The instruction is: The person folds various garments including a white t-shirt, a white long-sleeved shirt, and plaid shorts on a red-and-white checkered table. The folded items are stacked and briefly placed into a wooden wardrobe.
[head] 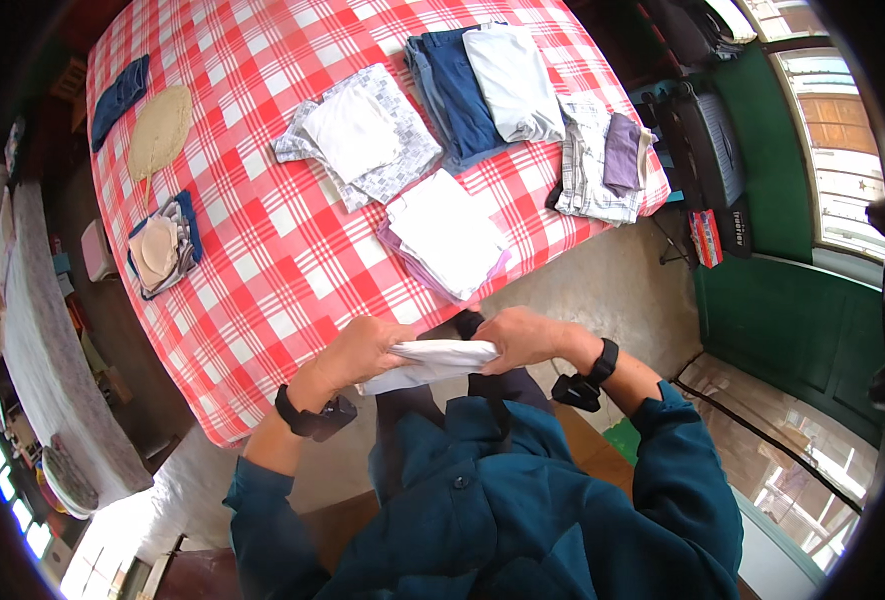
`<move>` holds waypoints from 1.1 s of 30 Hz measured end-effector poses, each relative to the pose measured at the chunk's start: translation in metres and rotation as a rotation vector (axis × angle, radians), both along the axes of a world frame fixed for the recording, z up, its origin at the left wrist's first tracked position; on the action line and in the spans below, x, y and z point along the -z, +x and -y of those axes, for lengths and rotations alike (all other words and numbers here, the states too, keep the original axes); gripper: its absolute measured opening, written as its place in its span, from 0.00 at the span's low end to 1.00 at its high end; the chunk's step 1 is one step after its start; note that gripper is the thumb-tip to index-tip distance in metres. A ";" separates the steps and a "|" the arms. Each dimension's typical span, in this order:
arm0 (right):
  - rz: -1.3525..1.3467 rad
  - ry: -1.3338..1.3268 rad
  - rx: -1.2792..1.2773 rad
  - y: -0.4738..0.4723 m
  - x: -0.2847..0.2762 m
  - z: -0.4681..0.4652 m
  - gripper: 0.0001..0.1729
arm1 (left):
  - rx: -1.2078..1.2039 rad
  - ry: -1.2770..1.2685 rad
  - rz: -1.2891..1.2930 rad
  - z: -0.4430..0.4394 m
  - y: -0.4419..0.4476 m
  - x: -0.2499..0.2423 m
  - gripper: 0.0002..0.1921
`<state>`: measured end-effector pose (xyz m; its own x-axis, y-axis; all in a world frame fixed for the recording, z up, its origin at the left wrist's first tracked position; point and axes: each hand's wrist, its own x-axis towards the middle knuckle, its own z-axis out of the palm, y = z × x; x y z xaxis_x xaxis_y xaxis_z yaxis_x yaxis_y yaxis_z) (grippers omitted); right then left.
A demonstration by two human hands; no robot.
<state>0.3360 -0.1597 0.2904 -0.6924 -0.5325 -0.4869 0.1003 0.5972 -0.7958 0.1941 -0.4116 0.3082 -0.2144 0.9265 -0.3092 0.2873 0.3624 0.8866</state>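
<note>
Between my two hands hangs a folded white cloth garment (pixel 442 358), held in front of my waist just off the bed's near edge. My left hand (pixel 364 349) grips its left end, and my right hand (pixel 521 337) pinches its right end. Directly beyond them, a stack of folded white and mauve garments (pixel 450 236) lies close to the edge of the bed (pixel 262 300), which has a red and white checked cover. Behind that stack, a white folded piece (pixel 356 131) rests on a grey patterned garment (pixel 412 142).
Folded blue jeans (pixel 450 90) lie beside a pale folded garment (pixel 514 82). Right of them are a plaid shirt (pixel 585 165) and a purple cloth (pixel 622 154). On the left are a woven hand fan (pixel 159 131), dark denim (pixel 120 101) and a small clothes pile (pixel 161 247).
</note>
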 end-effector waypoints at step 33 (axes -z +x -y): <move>0.391 -0.437 0.837 -0.118 0.152 -0.530 0.20 | -0.577 -0.317 0.654 -0.421 -0.017 0.149 0.20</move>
